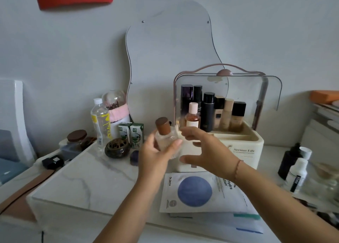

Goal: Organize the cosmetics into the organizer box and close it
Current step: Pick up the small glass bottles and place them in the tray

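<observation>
One bottle (166, 137) is held in the left hand (156, 155), while the right hand (207, 151) is spread wide by the open box (244, 143).

Marble tabletop (91, 178), organizer box (244, 151), sheet masks (194, 191)

The organizer box (244, 151) stands on the bench (88, 176), a row of bottles (209, 112) in it, a mirror (170, 46) behind. Mask packets (194, 191) lie before it, a water bottle (100, 121) stands left, more bottles (295, 165) right. The left hand (154, 155) holds a small bottle (165, 138) before its left end.
</observation>
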Demonstrator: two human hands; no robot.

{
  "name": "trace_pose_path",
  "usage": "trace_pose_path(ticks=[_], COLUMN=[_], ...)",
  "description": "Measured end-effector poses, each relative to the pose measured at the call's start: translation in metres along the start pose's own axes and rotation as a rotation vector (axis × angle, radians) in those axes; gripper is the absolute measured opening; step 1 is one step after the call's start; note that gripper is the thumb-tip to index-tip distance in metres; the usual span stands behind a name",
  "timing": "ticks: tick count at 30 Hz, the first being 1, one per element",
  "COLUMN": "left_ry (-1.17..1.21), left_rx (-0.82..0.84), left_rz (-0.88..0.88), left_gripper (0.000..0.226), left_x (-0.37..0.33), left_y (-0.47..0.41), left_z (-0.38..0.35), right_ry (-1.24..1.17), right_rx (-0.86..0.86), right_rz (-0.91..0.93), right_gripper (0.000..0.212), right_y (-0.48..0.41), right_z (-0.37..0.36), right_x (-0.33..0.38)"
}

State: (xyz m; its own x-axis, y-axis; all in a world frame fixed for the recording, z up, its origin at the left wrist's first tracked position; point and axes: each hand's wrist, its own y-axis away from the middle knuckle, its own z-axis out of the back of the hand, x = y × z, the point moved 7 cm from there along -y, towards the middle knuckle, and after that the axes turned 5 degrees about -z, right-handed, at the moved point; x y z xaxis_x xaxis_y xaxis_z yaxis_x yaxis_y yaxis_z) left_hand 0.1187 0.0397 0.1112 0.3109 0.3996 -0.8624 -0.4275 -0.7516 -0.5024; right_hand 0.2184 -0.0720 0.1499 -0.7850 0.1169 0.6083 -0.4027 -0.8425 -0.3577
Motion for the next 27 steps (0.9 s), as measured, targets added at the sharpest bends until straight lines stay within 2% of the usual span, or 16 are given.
trace_pose_path(ticks=[4, 8, 12, 15, 19, 24, 27], left_ry=[-0.012, -0.077, -0.405, -0.669, -0.744, -0.776, -0.777], left_rx=[0.114, 0.233, 0.284, 0.295, 0.287, 0.296, 0.297], left_rz=[0.008, -0.067, -0.184, -0.281, -0.445, -0.448, -0.447], left_gripper=[0.064, 0.053, 0.061, 0.051, 0.034, 0.033, 0.035], left_x=[-0.026, -0.040, -0.016, 0.013, 0.023, 0.028, 0.030], left_y=[-0.005, -0.020, -0.026, -0.019, -0.015, -0.016, -0.015], left_z=[-0.049, -0.084, -0.091, -0.083, -0.077, -0.079, -0.078], right_ry=[-0.048, -0.077, -0.194, -0.257, -0.144, 0.025, 0.042], right_rx=[-0.101, -0.167, -0.332, -0.402, -0.389, -0.313, -0.290], right_rz=[0.050, 0.019, -0.184, -0.331, -0.435, -0.486, -0.504], right_gripper=[0.053, 0.046, 0.042, 0.038, 0.036, 0.037, 0.038], right_y=[-0.002, -0.010, -0.028, -0.044, -0.061, -0.073, -0.076], right_z=[0.031, 0.060, 0.078, 0.084, 0.078, 0.062, 0.060], right_x=[0.003, -0.013, -0.061, -0.092, -0.112, -0.113, -0.114])
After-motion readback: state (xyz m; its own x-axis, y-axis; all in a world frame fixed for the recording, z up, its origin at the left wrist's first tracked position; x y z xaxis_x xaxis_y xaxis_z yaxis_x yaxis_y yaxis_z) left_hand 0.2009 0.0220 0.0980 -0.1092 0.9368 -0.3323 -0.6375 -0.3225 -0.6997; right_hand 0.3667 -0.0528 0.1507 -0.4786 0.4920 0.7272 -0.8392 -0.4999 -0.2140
